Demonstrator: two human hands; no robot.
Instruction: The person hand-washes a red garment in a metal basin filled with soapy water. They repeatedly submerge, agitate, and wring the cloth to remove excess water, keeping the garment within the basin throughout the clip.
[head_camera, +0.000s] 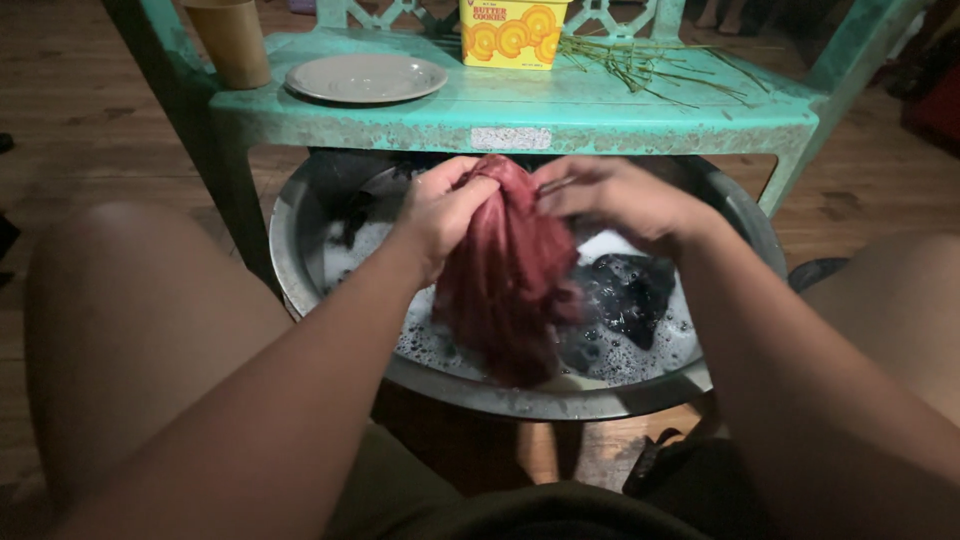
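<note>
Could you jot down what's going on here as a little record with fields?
left hand: grips the top of the red cloth
right hand: pinches the same cloth
cloth: wet, bunched, hanging over the basin
basin: metal, holds suds and dark clothes
bench: green; carries plate, cup, yellow box

A yellow rectangular box (513, 32) is seen standing at the back of the green plastic chair seat (600, 112), upright, its top cut off by the frame. Its front is printed with round orange-and-yellow biscuit rings and a red patch of lettering.
</note>
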